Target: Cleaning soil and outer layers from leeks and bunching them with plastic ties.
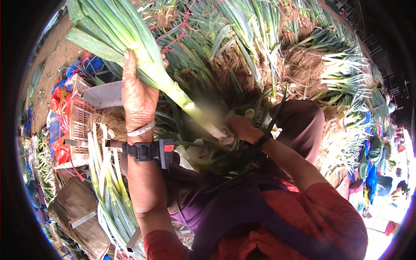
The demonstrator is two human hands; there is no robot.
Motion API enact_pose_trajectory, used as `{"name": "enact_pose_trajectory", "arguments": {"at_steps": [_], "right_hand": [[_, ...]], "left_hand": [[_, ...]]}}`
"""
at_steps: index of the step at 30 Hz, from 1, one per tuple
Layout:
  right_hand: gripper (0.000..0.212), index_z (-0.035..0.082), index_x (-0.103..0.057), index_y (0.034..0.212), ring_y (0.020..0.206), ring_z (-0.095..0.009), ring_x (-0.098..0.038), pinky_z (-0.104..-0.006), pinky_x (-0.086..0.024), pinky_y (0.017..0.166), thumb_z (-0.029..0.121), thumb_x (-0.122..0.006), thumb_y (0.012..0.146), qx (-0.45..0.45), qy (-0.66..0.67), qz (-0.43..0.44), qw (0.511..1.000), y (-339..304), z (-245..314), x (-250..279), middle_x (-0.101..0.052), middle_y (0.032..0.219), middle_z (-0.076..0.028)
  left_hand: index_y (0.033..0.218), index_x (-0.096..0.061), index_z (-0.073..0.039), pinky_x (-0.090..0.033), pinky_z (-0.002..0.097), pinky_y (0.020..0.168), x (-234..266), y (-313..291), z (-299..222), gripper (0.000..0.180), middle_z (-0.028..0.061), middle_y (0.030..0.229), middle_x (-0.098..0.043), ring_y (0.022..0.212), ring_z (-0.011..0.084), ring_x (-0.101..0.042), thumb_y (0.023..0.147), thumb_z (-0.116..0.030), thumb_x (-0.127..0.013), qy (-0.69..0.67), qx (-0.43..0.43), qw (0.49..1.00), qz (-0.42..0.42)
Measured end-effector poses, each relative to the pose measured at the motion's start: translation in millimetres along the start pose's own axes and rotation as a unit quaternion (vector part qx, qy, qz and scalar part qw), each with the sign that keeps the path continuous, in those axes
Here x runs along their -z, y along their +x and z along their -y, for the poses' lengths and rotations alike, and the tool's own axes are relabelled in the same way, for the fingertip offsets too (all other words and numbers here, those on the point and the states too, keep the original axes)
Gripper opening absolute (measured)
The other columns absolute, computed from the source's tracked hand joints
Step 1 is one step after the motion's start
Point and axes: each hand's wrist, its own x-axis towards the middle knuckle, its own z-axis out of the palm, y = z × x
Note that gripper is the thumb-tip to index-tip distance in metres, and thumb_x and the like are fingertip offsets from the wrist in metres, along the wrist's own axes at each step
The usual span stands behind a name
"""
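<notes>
- Head view, the only one: left hand is wrapped round a big leek, thumb on the near side and fingertips poking out past the far side. So yeah, snug on the stalk.
- The leek slants between the hands: leaves fan out above the left one, pale root end down just beside the right hand.
- Right hand's fingers look curled in, but there's a blurry smudge near there. Can't tell if it's touching the root end or gripping anything.
- My worry: the left grip sits right below the leaf fan, so all that top weight could tip the stalk or twist it in the palm. Squeeze too hard and outer leaves may split.
- A hard tug at the root end could snap the thinner lower stalk.
- Loose leeks lie by the left forearm, beside a slatted crate; swing that elbow wide and they might get knocked.
</notes>
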Motion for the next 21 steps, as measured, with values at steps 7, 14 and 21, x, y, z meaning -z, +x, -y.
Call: {"name": "enact_pose_trajectory", "arguments": {"at_steps": [7,14,21], "right_hand": [[0.033,0.005,-0.056,0.104,0.083,-0.021,-0.062,-0.0308,-0.050,0.074,0.016,-0.072,0.077,0.048,0.553,-0.045,0.831,19,87,108,-0.060,0.093,-0.009],[0.026,0.003,-0.056,0.097,0.086,-0.013,-0.056,-0.0287,-0.045,0.080,0.008,-0.071,0.075,0.130,0.477,-0.099,0.863,38,114,124,-0.057,0.088,-0.006],[0.022,0.003,-0.056,0.091,0.084,-0.018,-0.058,-0.0304,-0.047,0.075,0.005,-0.068,0.073,0.107,0.371,-0.112,0.915,34,121,119,-0.057,0.086,-0.008]], "left_hand": [[0.123,-0.049,-0.001,-0.052,0.0340,0.078,1,-2,9,0.040,0.0158,0.107,-0.063,0.090,0.0222,-0.062,0.094,-0.027,-0.053,0.030,0.010,0.999,-0.019],[0.122,-0.051,-0.002,-0.051,0.0334,0.079,-9,-1,25,0.038,0.0144,0.108,-0.063,0.091,0.0200,-0.062,0.093,-0.026,-0.054,0.010,0.047,0.999,-0.024],[0.117,-0.055,-0.004,-0.052,0.0343,0.078,0,-5,32,0.033,0.0090,0.104,-0.064,0.090,0.0177,-0.062,0.091,-0.023,-0.059,0.032,0.007,0.997,-0.069]]}}
